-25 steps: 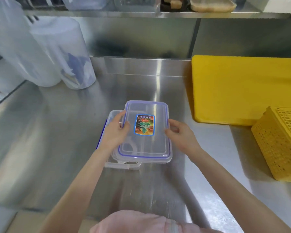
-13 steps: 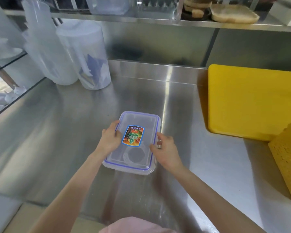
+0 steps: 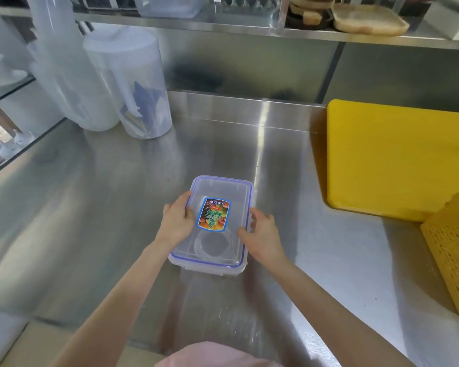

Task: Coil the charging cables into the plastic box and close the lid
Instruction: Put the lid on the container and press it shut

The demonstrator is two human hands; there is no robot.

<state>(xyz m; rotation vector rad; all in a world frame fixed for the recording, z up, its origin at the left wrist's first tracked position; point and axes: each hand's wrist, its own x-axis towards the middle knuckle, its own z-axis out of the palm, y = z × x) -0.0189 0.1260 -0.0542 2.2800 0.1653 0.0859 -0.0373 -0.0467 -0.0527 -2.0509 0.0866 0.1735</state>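
Two hands, left (image 3: 176, 224) and right (image 3: 263, 235), are curled on the lid's (image 3: 217, 197) long edges, box (image 3: 208, 266) on the tabletop (image 3: 90, 207), cable (image 3: 214, 245) coiled inside; latches likely need snapping next.

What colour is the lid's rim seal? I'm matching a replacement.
Blue, running round the clear lid, seen in the head view.

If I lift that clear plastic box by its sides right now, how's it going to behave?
Probably light: through the lid only a thin white coiled cable shows inside the plastic box. Its smooth clear walls may feel slippery. The lid might come loose, since I cannot tell whether its clips are latched; the left hand and right hand touch its long edges.
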